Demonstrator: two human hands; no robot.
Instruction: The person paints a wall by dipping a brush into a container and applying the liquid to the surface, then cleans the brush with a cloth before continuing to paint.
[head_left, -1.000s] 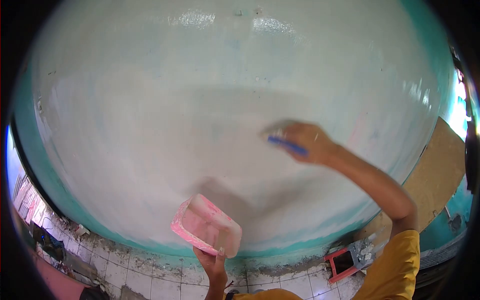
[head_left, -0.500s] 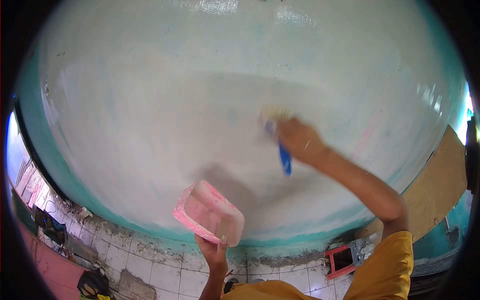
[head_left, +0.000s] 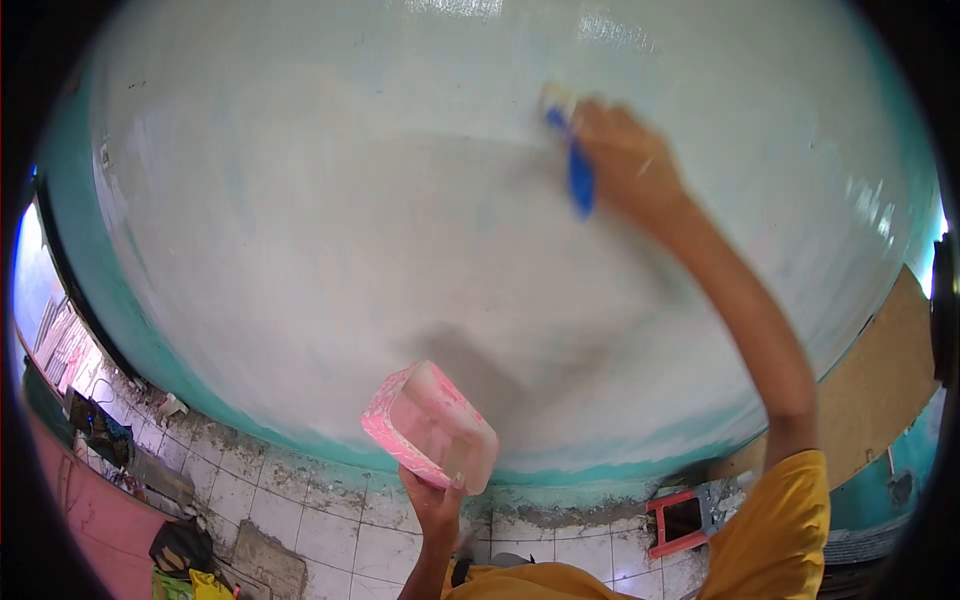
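One blue-handled brush (head_left: 581, 180) in right hand (head_left: 630, 158).

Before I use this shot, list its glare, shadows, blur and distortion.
Head view: white glare on the wall, at top and right; head view: soft shadow on the wall beside the pink container; head view: right hand and brush slightly blurred; head view: strong fisheye bowing, with blacked-out corners.
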